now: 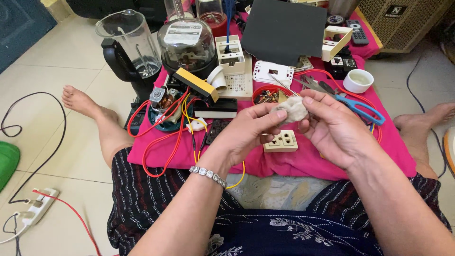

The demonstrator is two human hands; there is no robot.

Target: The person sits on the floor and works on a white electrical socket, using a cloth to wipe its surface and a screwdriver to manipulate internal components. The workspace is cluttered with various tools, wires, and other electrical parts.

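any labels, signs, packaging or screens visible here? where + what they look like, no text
Label on the electric meter: back centre of the pink cloth, white rectangle with dark print under the clear dome.
Badge on the beige speaker cabinet: top right corner, small dark rectangle with pale lettering on the grille.
Remote control: beside that cabinet, dark, rows of small buttons; no screen.
No packaging or lit screens visible. Left hand and right hand hold a greyish lump, unlabelled.

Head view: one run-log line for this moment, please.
left hand: pinches grey lump | right hand: grips same lump | below: beige socket on pink cloth
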